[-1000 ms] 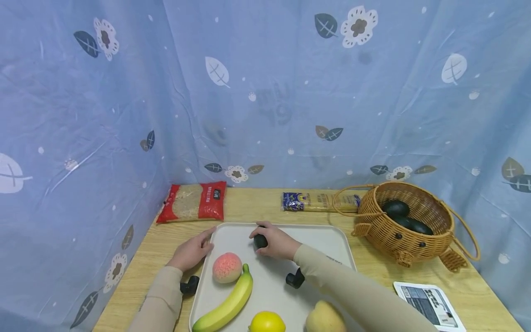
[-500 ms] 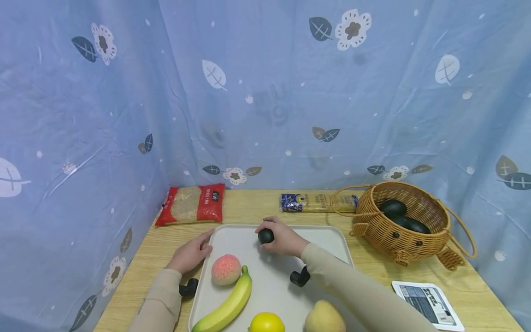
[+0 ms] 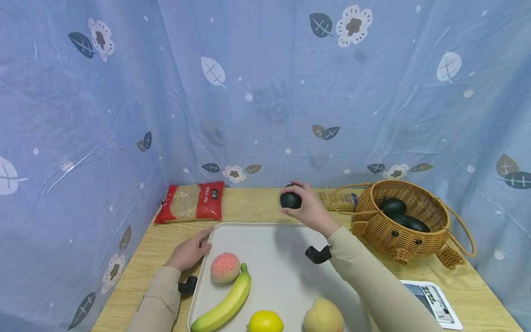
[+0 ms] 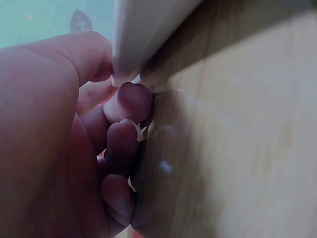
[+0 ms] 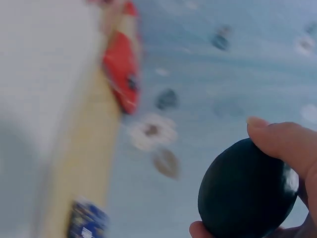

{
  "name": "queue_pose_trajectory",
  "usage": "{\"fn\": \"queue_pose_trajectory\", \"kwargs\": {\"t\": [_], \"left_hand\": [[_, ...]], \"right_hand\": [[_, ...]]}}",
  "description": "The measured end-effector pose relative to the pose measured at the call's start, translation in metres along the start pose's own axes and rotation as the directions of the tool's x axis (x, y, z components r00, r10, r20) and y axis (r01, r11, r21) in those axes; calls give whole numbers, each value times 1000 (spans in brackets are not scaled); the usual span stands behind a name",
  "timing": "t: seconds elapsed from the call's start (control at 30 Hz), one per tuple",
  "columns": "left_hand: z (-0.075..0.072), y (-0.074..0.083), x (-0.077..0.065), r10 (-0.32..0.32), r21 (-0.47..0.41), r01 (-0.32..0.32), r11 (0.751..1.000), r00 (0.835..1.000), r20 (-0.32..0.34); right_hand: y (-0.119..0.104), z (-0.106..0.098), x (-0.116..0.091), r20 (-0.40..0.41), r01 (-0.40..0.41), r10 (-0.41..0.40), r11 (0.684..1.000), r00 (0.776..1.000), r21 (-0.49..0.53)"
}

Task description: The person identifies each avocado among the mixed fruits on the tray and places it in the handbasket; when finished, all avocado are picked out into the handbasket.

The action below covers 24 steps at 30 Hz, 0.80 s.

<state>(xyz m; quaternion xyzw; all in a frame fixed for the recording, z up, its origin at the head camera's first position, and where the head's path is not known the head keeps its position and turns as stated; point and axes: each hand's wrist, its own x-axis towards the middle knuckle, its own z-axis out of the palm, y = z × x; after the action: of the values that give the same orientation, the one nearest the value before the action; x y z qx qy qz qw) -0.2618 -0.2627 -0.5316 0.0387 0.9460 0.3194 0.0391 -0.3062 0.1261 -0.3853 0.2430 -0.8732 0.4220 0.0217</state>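
In the head view my right hand (image 3: 314,213) holds a dark, egg-shaped avocado (image 3: 291,200) between thumb and fingers, raised above the far edge of the white tray (image 3: 253,240). The right wrist view shows the avocado (image 5: 245,193) close up, smooth and dark green. My left hand (image 3: 190,252) rests at the tray's left rim; in the left wrist view its thumb touches the tray edge (image 4: 141,34) and its fingers bend loosely against the table. On the tray lie a pink peach (image 3: 226,267), a banana (image 3: 228,302), a lemon (image 3: 265,322) and a pale yellow fruit (image 3: 324,317).
A wicker basket (image 3: 398,244) with several dark avocados (image 3: 392,207) stands at the right. Along the back lie a red bag of grain-like food (image 3: 190,203) and a spaghetti pack (image 3: 338,200), partly hidden by my right hand. A flat white-edged packet (image 3: 433,302) lies front right.
My right hand has lifted the avocado off the tray and carried it up, back and to the right. The left hand stays at the tray's rim.
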Motion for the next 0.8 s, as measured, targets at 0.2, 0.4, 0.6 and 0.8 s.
{"fn": "queue_pose_trajectory", "kwargs": {"t": [0.2, 0.4, 0.6, 0.8], "left_hand": [[-1, 3, -1, -14, -10, 14, 1000, 1000, 3], [1, 2, -2, -25, -12, 25, 1000, 1000, 12], [2, 0, -2, -16, -17, 16, 1000, 1000, 15], [-2, 4, -2, -2, -8, 2, 1000, 1000, 6]], "right_hand": [[-2, -58, -3, -141, -76, 72, 997, 987, -21], [8, -101, -21, -260, -139, 120, 989, 958, -58], [21, -132, -44, -374, -203, 165, 977, 913, -67], [42, -150, -64, -459, -296, 223, 951, 860, -94]]}}
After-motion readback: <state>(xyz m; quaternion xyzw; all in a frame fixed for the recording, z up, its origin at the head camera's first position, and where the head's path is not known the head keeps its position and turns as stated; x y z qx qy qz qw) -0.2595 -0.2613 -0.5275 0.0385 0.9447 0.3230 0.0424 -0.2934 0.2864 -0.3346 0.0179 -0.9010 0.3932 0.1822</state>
